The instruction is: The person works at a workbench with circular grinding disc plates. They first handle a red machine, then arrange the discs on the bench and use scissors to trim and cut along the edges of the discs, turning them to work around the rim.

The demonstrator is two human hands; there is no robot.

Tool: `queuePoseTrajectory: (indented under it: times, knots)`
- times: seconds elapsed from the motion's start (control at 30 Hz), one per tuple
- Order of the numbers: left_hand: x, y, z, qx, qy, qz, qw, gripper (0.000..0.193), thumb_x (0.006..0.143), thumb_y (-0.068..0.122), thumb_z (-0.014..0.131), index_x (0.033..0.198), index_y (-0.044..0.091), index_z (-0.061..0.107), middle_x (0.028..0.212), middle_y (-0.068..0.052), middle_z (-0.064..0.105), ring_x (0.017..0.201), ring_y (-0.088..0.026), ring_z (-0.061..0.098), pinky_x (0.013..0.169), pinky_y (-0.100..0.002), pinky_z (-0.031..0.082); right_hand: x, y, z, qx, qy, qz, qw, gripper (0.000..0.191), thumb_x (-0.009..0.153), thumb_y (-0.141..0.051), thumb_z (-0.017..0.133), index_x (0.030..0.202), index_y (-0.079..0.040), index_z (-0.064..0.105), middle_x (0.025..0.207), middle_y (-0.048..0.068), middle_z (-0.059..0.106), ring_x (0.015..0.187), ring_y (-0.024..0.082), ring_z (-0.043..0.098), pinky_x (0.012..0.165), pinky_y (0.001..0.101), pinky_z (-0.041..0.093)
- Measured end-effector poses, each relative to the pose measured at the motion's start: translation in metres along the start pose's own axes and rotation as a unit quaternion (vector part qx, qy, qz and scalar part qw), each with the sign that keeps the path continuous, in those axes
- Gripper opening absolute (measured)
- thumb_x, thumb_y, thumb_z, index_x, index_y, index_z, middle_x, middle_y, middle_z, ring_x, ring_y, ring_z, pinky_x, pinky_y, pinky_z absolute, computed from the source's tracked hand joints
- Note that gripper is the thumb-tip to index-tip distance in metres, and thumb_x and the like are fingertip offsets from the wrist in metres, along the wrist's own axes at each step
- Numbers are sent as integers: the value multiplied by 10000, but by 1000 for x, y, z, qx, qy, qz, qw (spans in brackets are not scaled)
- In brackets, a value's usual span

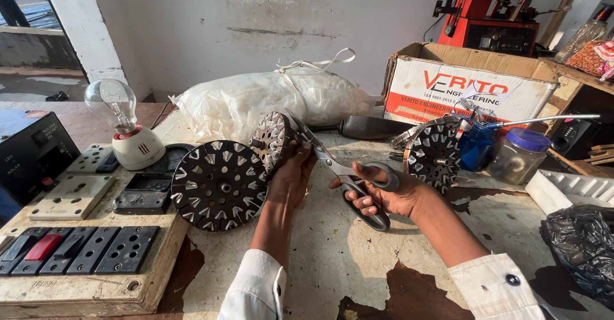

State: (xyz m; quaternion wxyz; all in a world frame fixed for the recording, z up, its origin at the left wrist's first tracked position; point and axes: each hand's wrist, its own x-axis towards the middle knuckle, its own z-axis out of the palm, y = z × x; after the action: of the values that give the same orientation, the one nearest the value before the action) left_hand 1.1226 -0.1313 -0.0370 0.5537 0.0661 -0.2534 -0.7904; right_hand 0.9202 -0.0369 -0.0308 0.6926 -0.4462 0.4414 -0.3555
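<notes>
Scissors (345, 176) with dark handles sat in the right hand (384, 195), fingers through the loops, blades parted and reaching up-left to the slotted stator core (272, 141). The left hand (291, 176) was closed around that core from below, holding it tilted on edge just right of a second stator core (219, 185) that leaned against the switch board (77, 230).

Judging from the pose, the main danger was the blade tips: they lay very near the left hand's thumb and fingers, so a slip off the hard metal teeth could nick skin. The core was held only by one hand, and a twist from the scissors could roll it out of the grip onto the leaning core beside it.

Room was tight left of the held core, where the leaning core and the board's edge closed in. Behind it the white plastic bag (268, 99) blocked the way. Right of the held core and toward the person the worn bench (332, 256) lay open, until a third stator core (435, 157) and two jars (502, 150) farther right.
</notes>
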Motion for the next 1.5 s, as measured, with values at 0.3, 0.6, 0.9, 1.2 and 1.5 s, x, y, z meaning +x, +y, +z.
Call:
queuePoseTrajectory:
  times: [0.3,0.6,0.9,1.2,1.5]
  knots:
    - [-2,-1,0,39,-19,7,999,212,934,19,729,1108,80,624,1043,-42,681,992,-183,688,984,-349,597,-3,-3,7,24,-18,-12,999,911,715,-689,751,1296,-1,612,832,6,564,639,86,473,545,254,411]
    - [-2,1,-1,62,-12,5,998,221,934,52,700,1139,80,623,1074,-37,678,1025,-158,673,1011,-339,579,-3,-6,6,12,-22,-21,999,576,824,-320,810,1269,-6,621,826,0,558,617,61,458,538,231,393]
    - [-2,0,-1,59,0,9,998,243,935,50,707,1158,64,613,1049,-45,673,1006,-175,678,992,-343,593,-3,-5,10,8,3,-16,1000,634,798,-376,819,1270,0,625,823,-6,552,627,66,459,533,233,392]
    - [-3,2,3,84,1,1,996,342,930,39,696,1260,64,606,1145,-53,684,1039,-175,679,934,-333,601,-4,-7,12,6,-6,-18,1000,763,753,-539,829,1260,-10,616,836,5,535,666,86,459,544,242,393]
    - [-2,0,0,78,-22,5,997,317,948,41,676,1255,68,602,1156,-44,682,1051,-168,680,949,-344,603,-2,-5,10,-4,-7,-24,1000,706,777,-477,841,1265,-16,622,824,-9,531,644,68,445,538,232,380]
